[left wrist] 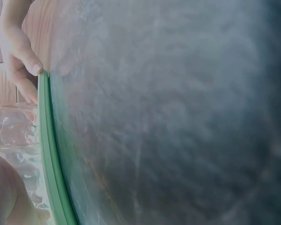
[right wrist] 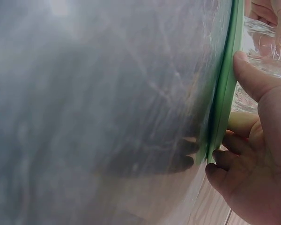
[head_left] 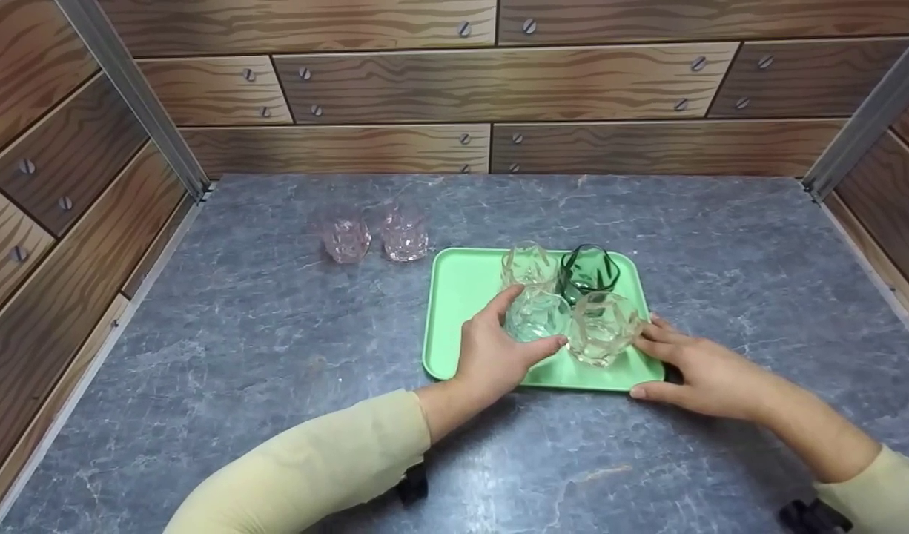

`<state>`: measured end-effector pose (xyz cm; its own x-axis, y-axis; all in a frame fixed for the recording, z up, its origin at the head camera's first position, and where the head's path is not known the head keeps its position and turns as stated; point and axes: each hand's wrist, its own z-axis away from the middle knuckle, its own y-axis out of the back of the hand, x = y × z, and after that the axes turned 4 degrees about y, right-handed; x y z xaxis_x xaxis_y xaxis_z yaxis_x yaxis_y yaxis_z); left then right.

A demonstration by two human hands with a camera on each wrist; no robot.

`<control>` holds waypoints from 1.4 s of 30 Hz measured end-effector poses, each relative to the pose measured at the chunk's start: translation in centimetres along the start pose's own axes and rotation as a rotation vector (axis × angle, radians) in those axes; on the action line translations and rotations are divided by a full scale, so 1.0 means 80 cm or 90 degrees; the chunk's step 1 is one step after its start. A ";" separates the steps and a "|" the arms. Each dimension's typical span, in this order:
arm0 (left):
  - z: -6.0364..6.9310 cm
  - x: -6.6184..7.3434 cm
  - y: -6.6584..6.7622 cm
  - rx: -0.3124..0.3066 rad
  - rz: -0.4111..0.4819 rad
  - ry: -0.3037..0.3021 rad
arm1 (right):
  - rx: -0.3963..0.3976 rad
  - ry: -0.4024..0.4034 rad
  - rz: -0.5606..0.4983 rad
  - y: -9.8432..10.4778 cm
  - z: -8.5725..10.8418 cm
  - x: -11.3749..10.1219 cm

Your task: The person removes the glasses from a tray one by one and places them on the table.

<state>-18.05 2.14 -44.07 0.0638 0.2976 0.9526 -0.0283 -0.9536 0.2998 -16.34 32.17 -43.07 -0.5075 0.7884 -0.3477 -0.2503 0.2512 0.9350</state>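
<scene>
Reaches in with the left arm point(head_left: 365, 445) from the lower left, bare at the wrist point(head_left: 441, 410) beyond a long sleeve point(head_left: 299, 463). Shows the back of the left hand point(head_left: 491, 352), with thumb point(head_left: 545, 348) stretched to the right and index finger point(head_left: 503, 300) angled forward, curved in a grip. Slants the right arm point(head_left: 833, 445) in from the lower right, bare along part of the forearm point(head_left: 807, 423). Points the right hand point(head_left: 706, 374) leftward, gripping, with thumb point(right wrist: 257, 77) set apart and outer fingers point(right wrist: 229, 161) bent inward.
</scene>
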 end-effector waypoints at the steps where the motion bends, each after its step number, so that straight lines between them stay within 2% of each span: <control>1: 0.000 0.000 0.000 0.001 0.003 -0.001 | 0.000 0.000 0.000 0.000 0.000 0.000; 7: -0.001 0.000 0.003 -0.008 0.022 0.007 | -0.003 -0.004 -0.002 0.000 0.001 0.000; 12: 0.001 0.006 0.014 -0.017 0.020 0.011 | -0.004 -0.005 0.000 0.000 0.000 -0.001; 18: 0.000 0.016 0.031 -0.021 0.036 -0.014 | -0.004 -0.009 0.003 0.000 0.000 0.000; 24: -0.001 0.026 0.062 -0.039 0.072 -0.013 | -0.002 -0.008 0.000 -0.001 0.000 0.001; 28: -0.004 0.031 0.090 -0.031 0.067 -0.006 | 0.000 -0.002 0.002 -0.001 -0.001 0.000; 32: -0.010 0.032 0.119 -0.022 0.106 0.003 | 0.004 0.003 0.004 0.000 -0.001 -0.001; 36: -0.020 0.029 0.146 0.004 0.140 -0.003 | 0.003 0.001 0.005 0.000 -0.001 -0.001; 42: -0.042 0.016 0.179 0.061 0.107 -0.030 | -0.001 -0.006 0.004 0.000 0.000 -0.001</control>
<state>-21.70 -10.96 -38.35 0.1127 0.1339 0.9846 0.0531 -0.9903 0.1286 -16.35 32.12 -43.03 -0.5013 0.7954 -0.3405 -0.2476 0.2452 0.9373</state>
